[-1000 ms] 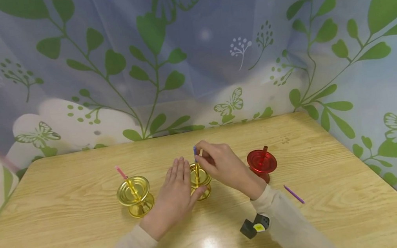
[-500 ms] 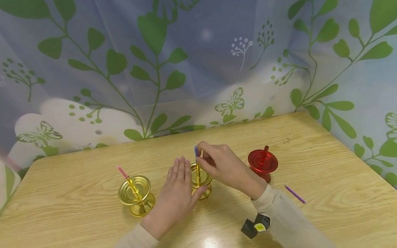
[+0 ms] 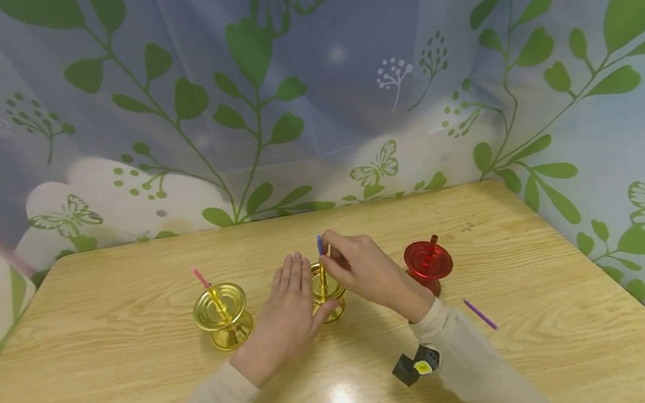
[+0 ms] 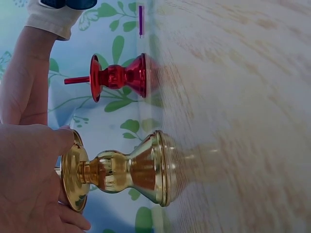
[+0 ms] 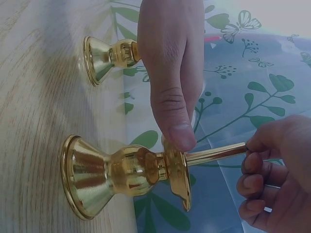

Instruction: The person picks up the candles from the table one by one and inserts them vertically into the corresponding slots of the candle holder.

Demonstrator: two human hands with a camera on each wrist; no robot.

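On the wooden table (image 3: 114, 386), my left hand (image 3: 286, 313) lies with straight fingers beside the middle gold candle holder (image 3: 332, 306). Its thumb (image 5: 177, 131) presses on that holder's dish rim (image 5: 182, 182). My right hand (image 3: 363, 268) pinches a thin candle with a gold shaft (image 5: 214, 154) and a blue tip (image 3: 319, 245), which stands upright in this holder. The left wrist view shows the same holder (image 4: 126, 170) side on, with my left hand (image 4: 29, 184) against its dish.
A second gold holder (image 3: 221, 313) with a pink-tipped candle (image 3: 198, 277) stands to the left. A red holder (image 3: 428, 262) with a dark red candle (image 3: 432, 241) stands to the right. A purple candle (image 3: 479, 314) lies loose near it. A leaf-patterned curtain (image 3: 313, 100) backs the table.
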